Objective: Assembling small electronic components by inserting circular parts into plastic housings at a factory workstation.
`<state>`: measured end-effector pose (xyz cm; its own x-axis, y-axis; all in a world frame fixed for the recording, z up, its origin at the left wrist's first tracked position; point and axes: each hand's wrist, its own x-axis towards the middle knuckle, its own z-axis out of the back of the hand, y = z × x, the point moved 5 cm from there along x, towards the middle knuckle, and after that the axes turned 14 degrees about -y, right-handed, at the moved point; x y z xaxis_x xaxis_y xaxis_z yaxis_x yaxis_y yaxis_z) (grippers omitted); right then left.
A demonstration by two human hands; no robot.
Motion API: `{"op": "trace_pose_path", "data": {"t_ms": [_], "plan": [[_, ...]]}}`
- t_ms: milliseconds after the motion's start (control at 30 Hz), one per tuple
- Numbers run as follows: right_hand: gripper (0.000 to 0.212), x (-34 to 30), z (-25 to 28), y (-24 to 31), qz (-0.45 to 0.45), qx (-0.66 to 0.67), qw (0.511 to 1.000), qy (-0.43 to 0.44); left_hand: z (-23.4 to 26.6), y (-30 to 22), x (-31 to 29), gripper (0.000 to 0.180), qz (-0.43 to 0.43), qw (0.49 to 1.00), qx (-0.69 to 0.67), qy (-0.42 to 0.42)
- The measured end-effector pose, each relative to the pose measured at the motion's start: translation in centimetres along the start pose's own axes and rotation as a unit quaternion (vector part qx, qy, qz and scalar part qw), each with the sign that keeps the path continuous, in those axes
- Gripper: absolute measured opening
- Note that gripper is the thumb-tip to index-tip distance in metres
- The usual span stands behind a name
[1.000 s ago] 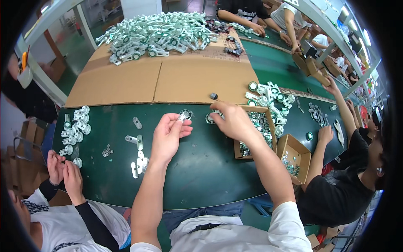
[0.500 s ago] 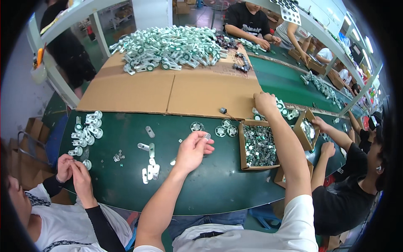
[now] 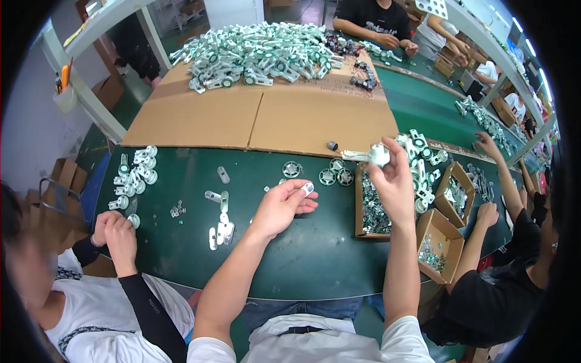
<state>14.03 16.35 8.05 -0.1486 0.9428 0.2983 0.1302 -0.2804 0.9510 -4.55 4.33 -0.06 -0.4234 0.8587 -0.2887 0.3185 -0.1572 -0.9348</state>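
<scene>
My left hand (image 3: 279,210) is over the middle of the green table, its fingers closed on a small white oval cover (image 3: 308,188). My right hand (image 3: 396,190) is raised above a cardboard box (image 3: 372,235) of small metallic and green pieces. Its thumb and fingers pinch a white plastic part with a round end (image 3: 379,155) and a long narrow arm pointing left. Round spoked frames (image 3: 327,176) lie between my hands. Several oval covers (image 3: 224,201) lie to the left of my left hand.
A large heap of white and green parts (image 3: 254,54) covers the cardboard sheet (image 3: 321,121) at the back. More such parts (image 3: 420,175) lie right of the box. Two smaller boxes (image 3: 440,245) stand further right. Co-workers sit on both sides, with a co-worker's hands (image 3: 118,233) at left.
My right hand has come back toward me from the parts beyond the box, bringing a white round-ended part. My left hand keeps its oval cover. The view has shifted somewhat.
</scene>
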Motion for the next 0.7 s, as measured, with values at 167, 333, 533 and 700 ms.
{"op": "trace_pose_path", "data": {"t_ms": [167,333,533,700], "plan": [[0.044,-1.9,-0.5,-1.4,-0.104,0.119,0.986,0.052,0.1,-0.9,-0.2,0.033,0.016,0.999,-0.025,0.018],[0.037,-3.6,-1.5,-0.9,-0.110,0.074,0.980,0.147,0.2,-0.7,-0.8,0.040,0.061,0.995,-0.072,0.042],[0.046,-4.6,-2.0,-0.9,-0.026,-0.090,0.959,0.269,-0.4,-0.4,-1.3,0.060,0.084,0.986,-0.107,0.094],[0.042,-4.8,-2.2,-1.0,0.061,-0.092,0.955,0.274,-1.0,-0.7,-2.0,0.059,0.099,0.985,-0.090,0.109]]}}
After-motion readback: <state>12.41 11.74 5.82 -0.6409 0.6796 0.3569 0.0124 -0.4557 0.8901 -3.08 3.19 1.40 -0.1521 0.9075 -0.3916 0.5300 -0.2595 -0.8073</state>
